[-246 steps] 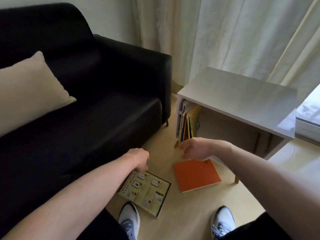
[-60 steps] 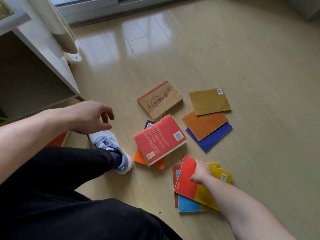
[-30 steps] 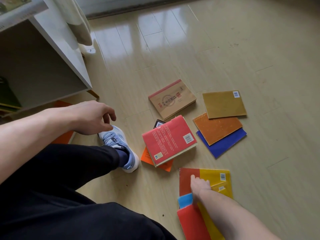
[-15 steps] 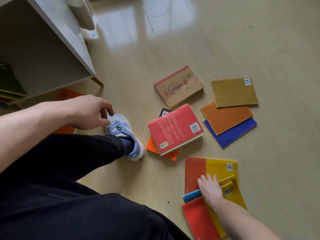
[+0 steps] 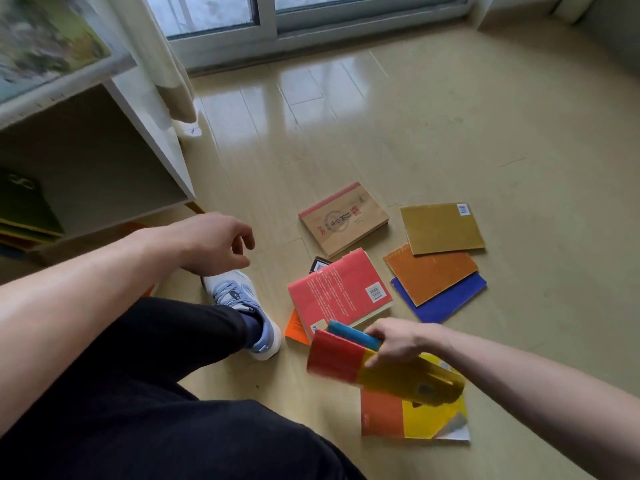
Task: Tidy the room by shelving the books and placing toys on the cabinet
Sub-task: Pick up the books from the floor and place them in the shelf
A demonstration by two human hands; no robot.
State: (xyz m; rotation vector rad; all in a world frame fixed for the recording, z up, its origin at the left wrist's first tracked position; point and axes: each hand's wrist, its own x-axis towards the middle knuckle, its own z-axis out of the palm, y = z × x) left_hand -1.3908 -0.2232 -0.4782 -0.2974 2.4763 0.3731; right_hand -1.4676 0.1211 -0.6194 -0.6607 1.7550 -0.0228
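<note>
Floor (image 5: 450,133), pale wood, glossy near the window (image 5: 277,15). White cabinet (image 5: 152,133) at left, open side facing the viewer; a few books (image 5: 20,209) lie inside at its left, a picture board (image 5: 45,46) on top. Curtain (image 5: 166,64) hangs just right of the cabinet. Black-trousered leg (image 5: 138,358) and blue-white shoe (image 5: 249,313) below the cabinet. Right of the cabinet, loose books on the floor: red book (image 5: 339,292) nearest the shoe, over an orange one (image 5: 296,329); tan book (image 5: 343,218) beyond it; further right a mustard book (image 5: 441,228), overlapping an orange-brown one (image 5: 431,271), which lies on a blue one (image 5: 446,299). Red-yellow book (image 5: 412,415) flat on the floor, nearest the viewer. Right hand (image 5: 401,341) grips a small stack (image 5: 374,368) — red, blue, yellow covers — lifted above that book, blurred. Left hand (image 5: 214,244) hovers over the shoe, fingers loosely curled, holding nothing.
</note>
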